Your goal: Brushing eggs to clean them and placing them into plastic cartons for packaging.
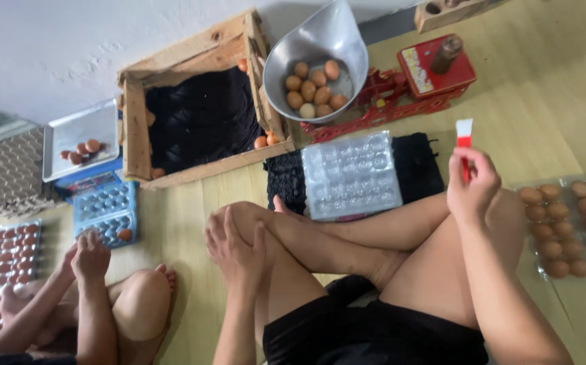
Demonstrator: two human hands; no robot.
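Observation:
I sit cross-legged on a wooden floor. My right hand (472, 184) is raised and grips a small red and white object (465, 138) like a strip or label. My left hand (237, 249) rests flat on my left knee, holding nothing. In front of my legs a clear plastic egg tray (351, 174), empty, lies on a black cloth (414, 162). Beyond it stands a red balance scale (418, 84) with a metal scoop pan (320, 47) holding several brown eggs (314, 88).
A wooden crate (198, 118) lined in black holds a few eggs. Closed clear packs of brown eggs (567, 223) lie at right. At left another person's hands (89, 255) hover by a blue egg tray (106, 209); nearby are a metal tray (80, 135), stacked cartons (12, 176) and filled packs (9, 253).

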